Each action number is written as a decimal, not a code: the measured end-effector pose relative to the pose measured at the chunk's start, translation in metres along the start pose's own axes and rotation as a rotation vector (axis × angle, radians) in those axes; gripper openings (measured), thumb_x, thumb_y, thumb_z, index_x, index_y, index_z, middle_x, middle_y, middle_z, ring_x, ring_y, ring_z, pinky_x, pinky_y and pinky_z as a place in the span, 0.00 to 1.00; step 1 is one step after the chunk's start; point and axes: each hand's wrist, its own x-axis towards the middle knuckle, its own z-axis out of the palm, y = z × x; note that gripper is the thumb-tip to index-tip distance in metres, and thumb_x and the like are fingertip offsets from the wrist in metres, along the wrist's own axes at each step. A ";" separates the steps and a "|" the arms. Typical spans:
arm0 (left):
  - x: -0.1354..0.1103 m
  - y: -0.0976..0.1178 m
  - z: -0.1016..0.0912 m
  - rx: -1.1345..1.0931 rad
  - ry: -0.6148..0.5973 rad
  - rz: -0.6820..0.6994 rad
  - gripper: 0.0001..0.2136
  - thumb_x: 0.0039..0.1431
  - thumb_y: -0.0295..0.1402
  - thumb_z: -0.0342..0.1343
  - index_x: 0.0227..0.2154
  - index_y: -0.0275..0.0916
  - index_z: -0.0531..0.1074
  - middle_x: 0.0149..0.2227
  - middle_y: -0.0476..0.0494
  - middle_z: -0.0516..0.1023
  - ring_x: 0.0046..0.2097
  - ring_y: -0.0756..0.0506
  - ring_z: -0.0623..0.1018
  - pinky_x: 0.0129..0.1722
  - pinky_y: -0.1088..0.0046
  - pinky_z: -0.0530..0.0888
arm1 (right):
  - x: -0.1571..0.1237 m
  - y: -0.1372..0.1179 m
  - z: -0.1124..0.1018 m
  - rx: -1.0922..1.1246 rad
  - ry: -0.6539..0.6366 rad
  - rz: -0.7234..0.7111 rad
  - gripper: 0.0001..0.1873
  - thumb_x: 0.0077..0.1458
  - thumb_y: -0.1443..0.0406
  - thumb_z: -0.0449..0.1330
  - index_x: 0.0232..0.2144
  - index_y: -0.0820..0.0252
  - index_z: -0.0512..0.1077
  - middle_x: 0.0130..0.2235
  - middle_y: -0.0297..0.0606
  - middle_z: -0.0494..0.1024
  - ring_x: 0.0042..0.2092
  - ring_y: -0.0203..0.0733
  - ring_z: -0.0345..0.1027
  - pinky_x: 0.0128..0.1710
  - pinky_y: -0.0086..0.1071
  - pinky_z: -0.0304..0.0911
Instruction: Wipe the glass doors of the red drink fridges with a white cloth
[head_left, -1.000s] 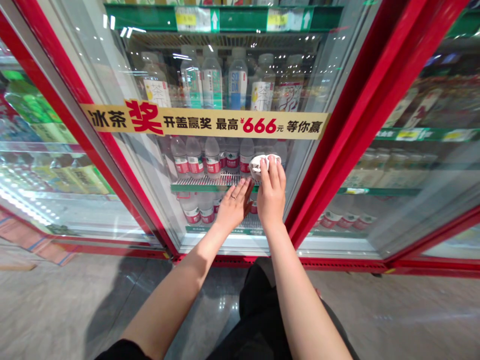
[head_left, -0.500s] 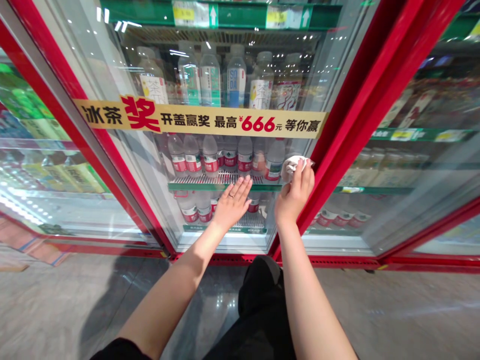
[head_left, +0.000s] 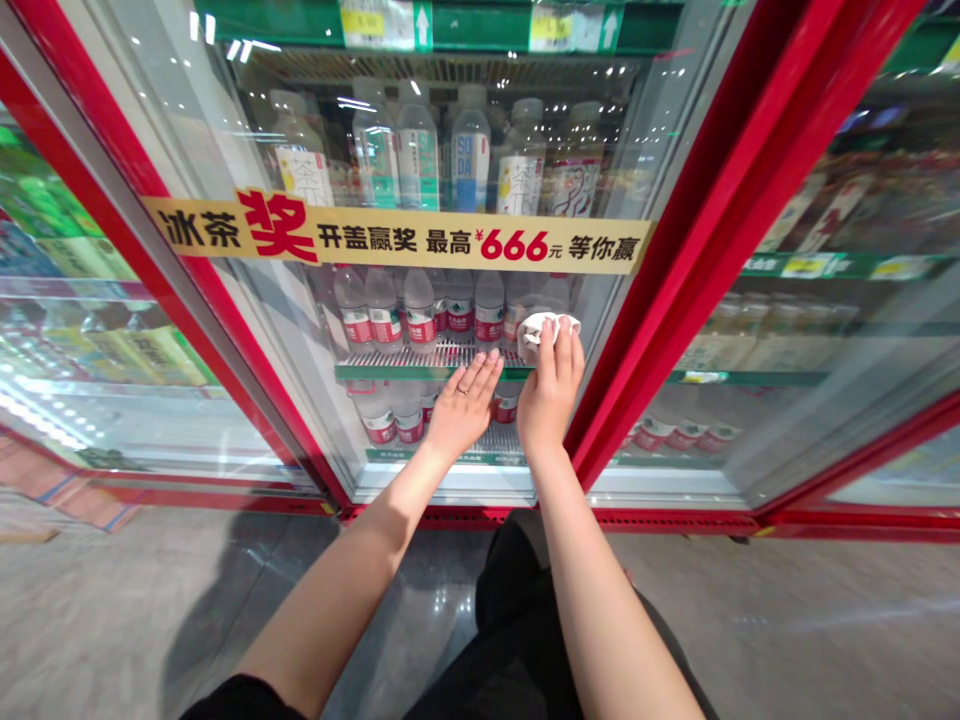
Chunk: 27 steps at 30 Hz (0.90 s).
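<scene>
My right hand (head_left: 553,390) presses a crumpled white cloth (head_left: 531,335) against the glass door (head_left: 600,300) of a red-framed drinks cooler. Its fingers lie over the cloth, below the yellow banner strip (head_left: 405,238). To the left, my left hand (head_left: 466,398) rests flat on the same glass, fingers extended and a ring on one of them; nothing is in it. Behind the door, water bottles (head_left: 420,310) with red labels stand on a wire shelf, partly covered by my right hand and the cloth.
Taller bottles (head_left: 470,150) fill the shelf above the banner. A red door frame (head_left: 705,230) slants up on the right, with another glass door beyond it. Stacked boxes (head_left: 64,485) sit on the grey floor (head_left: 825,620) at the left.
My right hand has slid the cloth left across the glass, away from the red frame and closer to my left hand. The left hand stays in place.
</scene>
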 end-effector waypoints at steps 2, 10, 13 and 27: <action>0.000 -0.001 0.000 0.006 0.028 0.008 0.42 0.75 0.34 0.53 0.79 0.34 0.31 0.80 0.38 0.47 0.82 0.44 0.48 0.82 0.64 0.38 | 0.002 -0.005 -0.002 0.000 -0.012 -0.014 0.35 0.73 0.73 0.40 0.77 0.52 0.59 0.73 0.47 0.69 0.77 0.46 0.54 0.75 0.53 0.61; 0.000 -0.003 -0.003 -0.032 -0.021 0.000 0.42 0.76 0.38 0.52 0.79 0.37 0.29 0.80 0.38 0.48 0.81 0.44 0.49 0.82 0.63 0.43 | 0.007 0.025 -0.015 0.028 0.132 0.201 0.20 0.69 0.64 0.58 0.60 0.51 0.79 0.57 0.48 0.78 0.57 0.51 0.75 0.59 0.50 0.76; 0.001 -0.002 -0.003 -0.039 -0.029 -0.006 0.43 0.76 0.38 0.52 0.79 0.37 0.28 0.80 0.38 0.47 0.81 0.43 0.51 0.82 0.62 0.45 | 0.013 0.038 -0.018 0.055 0.228 0.257 0.21 0.66 0.67 0.58 0.58 0.52 0.80 0.54 0.45 0.76 0.56 0.50 0.75 0.59 0.49 0.76; 0.000 0.000 0.000 -0.032 0.020 -0.017 0.41 0.77 0.38 0.52 0.79 0.36 0.30 0.80 0.37 0.49 0.81 0.42 0.52 0.82 0.62 0.45 | 0.020 0.035 -0.029 -0.062 0.318 0.244 0.19 0.66 0.70 0.56 0.42 0.50 0.87 0.46 0.40 0.84 0.45 0.45 0.75 0.48 0.42 0.76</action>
